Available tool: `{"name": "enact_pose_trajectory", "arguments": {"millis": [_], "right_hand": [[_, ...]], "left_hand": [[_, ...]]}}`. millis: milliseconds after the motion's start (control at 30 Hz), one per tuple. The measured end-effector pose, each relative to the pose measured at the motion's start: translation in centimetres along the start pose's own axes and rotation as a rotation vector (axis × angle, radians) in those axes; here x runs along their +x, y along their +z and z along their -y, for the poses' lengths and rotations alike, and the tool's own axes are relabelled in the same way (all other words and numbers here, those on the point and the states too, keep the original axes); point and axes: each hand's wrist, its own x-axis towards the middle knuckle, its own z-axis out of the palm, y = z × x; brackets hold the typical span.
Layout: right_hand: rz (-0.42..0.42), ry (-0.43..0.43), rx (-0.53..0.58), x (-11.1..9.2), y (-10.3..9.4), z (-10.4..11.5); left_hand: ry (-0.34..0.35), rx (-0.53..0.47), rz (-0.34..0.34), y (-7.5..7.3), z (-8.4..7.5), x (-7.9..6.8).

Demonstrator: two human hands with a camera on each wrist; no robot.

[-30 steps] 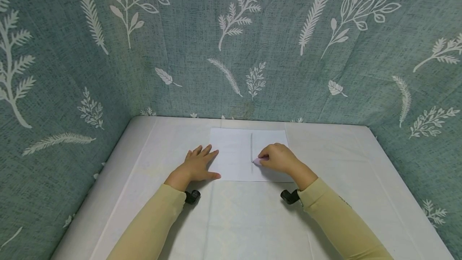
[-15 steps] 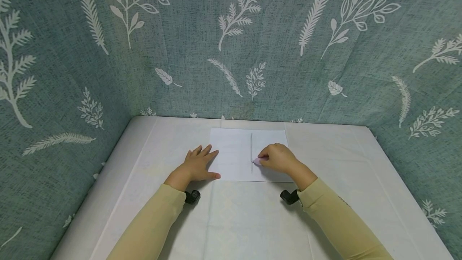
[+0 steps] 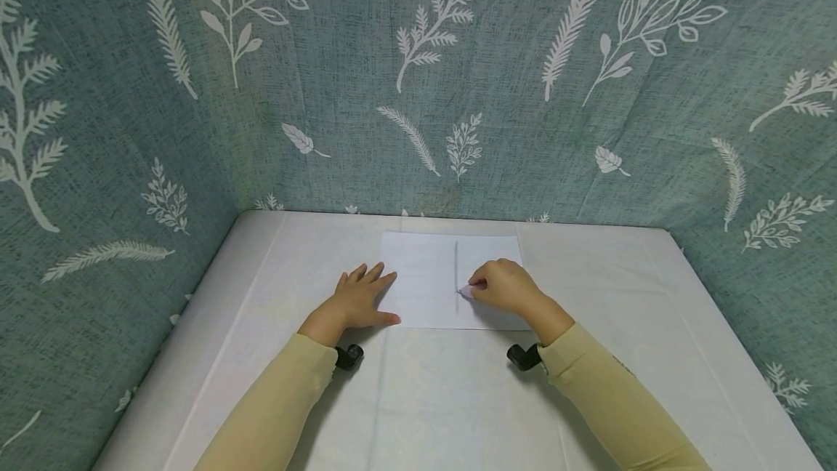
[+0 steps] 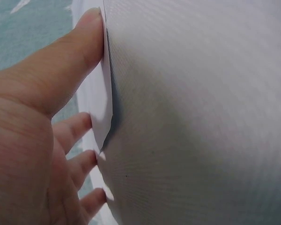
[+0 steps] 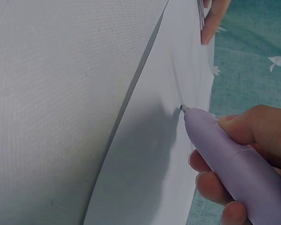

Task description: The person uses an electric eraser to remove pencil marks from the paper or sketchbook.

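A sheet of white paper (image 3: 418, 275) lies on the white cloth, with a dark straight line (image 3: 455, 262) running from near its far edge towards the near one. My right hand (image 3: 506, 286) pinches a thick lilac pen-shaped tool (image 5: 232, 159), which looks like an electric eraser. Its small tip touches the line, and past it on the near side the line is fainter. Spread over the paper's left edge, my left hand (image 3: 360, 300) rests with straight fingers; in the left wrist view the thumb (image 4: 79, 47) lies along the paper's near edge, which lifts slightly.
The table (image 3: 418, 398) is covered in white cloth. A teal curtain (image 3: 340, 129) with white leaf prints stands close behind and at both sides. Black wrist cameras (image 3: 349, 357) sit under both sleeves.
The tool's tip has shifted very slightly away from me along the line. My left hand and the paper stay where they were.
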Motion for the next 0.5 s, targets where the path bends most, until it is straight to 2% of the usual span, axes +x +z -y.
{"name": "enact_pose_trajectory", "arguments": {"millis": [333,500], "right_hand": [[0.030,-0.023,0.029,0.04,0.08,-0.02],[-0.018,0.008,-0.012,-0.02,0.12,0.00]], "left_hand": [[-0.001,0.001,0.009,-0.15,-0.03,-0.19],[-0.001,-0.002,0.009,-0.30,-0.26,-0.26]]}}
